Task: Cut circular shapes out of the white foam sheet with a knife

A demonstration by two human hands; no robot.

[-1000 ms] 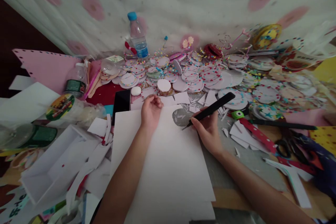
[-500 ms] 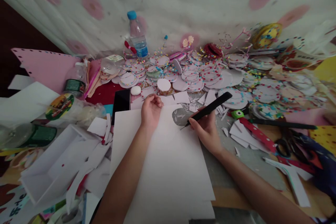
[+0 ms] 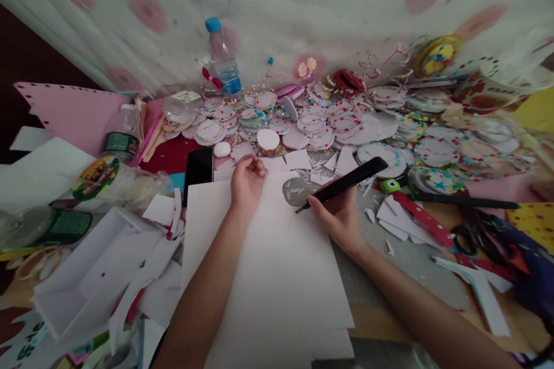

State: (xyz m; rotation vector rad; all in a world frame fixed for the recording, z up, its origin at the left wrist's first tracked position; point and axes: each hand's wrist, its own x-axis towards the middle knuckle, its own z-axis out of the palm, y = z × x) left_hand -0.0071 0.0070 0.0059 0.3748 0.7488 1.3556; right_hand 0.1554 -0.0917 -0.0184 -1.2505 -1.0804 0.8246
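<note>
My right hand (image 3: 340,219) grips a slim black craft knife (image 3: 348,183), held at a slant with its thin point on a sheet of white paper (image 3: 277,277). A faint curved line shows at the point. Just beyond it, a rounded hole (image 3: 298,191) in the sheet lets the grey surface and a few white scraps show through. On the left part of the same sheet rests my left hand (image 3: 249,187), its fingers curled in and nothing visible in them.
Stacks of white paper discs with coloured dots (image 3: 311,121) line the back, near a water bottle (image 3: 224,60). A black phone (image 3: 198,170) and a white box (image 3: 99,265) lie to the left. Scissors (image 3: 470,236) and paper offcuts (image 3: 402,219) are on the right.
The knife's rear end has dipped and shifted slightly right, so the knife lies flatter, with its point still at the paper. My left hand stays in place. The whole view has shifted a little.
</note>
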